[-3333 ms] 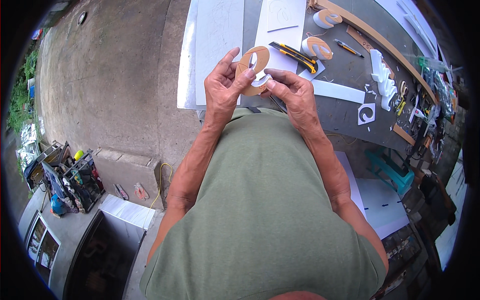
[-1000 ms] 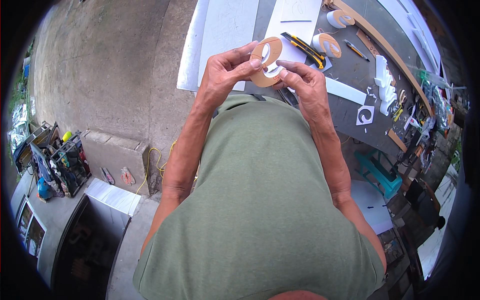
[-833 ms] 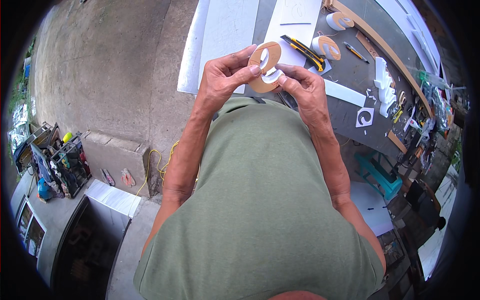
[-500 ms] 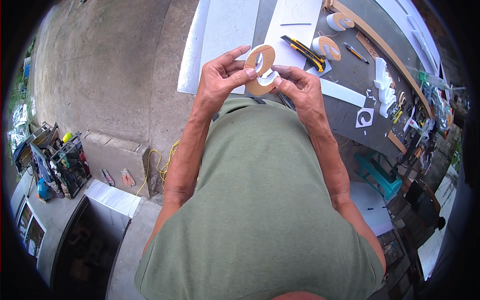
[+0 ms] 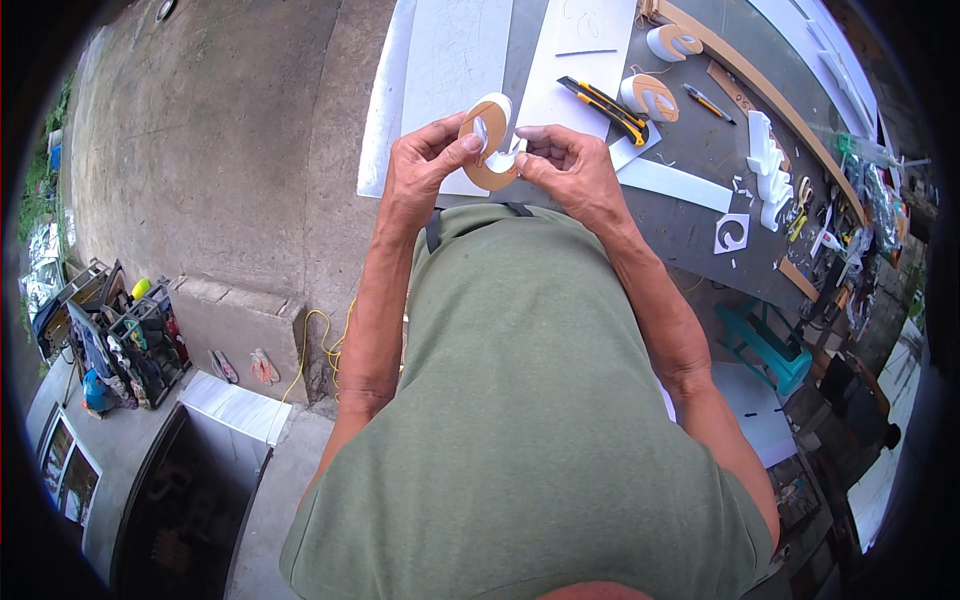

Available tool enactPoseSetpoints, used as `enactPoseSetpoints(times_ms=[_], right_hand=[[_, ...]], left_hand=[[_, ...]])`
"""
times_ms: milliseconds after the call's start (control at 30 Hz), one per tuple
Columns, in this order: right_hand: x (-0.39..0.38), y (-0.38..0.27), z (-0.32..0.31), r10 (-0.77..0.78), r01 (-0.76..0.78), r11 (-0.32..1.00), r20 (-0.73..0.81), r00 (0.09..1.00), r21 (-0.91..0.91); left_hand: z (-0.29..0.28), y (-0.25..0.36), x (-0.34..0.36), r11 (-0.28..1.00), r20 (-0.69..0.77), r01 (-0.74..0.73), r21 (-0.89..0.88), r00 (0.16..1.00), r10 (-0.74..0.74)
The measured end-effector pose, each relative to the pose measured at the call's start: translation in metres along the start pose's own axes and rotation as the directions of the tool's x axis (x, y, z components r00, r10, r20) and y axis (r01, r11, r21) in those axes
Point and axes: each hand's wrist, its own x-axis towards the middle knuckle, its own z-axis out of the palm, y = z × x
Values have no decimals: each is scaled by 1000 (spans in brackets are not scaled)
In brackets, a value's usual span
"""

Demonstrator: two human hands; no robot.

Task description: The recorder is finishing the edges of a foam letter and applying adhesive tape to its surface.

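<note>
A letter-e cut-out with a tan face and thick white sides is held up over the table's near edge, below my chest line. My left hand grips its left side between thumb and fingers. At the letter's open end, the thumb and fingers of my right hand pinch the white edge strip. Whether that strip is fixed to the letter there, I cannot tell. Beyond my right hand, yellow-and-black utility knives lie on the table, near two similar e cut-outs.
White sheets cover the table's left part. A craft knife, a white strip, white foam shapes, a square with a cut-out curve and scissors lie rightward. A teal stool stands below the table edge.
Both hands have shifted left with the letter, which has turned so that more of its white side shows. My right hand has drawn slightly away from the letter's face to its edge.
</note>
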Motion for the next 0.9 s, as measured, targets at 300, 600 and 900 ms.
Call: enactPoseSetpoints(times_ms=[300,600,900], right_hand=[[35,25,12,26,-17,996,90,996,-90],[55,15,15,172,-157,984,207,963,-88],[82,11,5,80,-42,990,279,957,-138]], left_hand=[[-24,-26,10,993,-88,40,-113,995,-51],[-36,-37,16,990,-167,62,-125,983,-82],[-27,-13,15,997,-180,-53,48,982,61]])
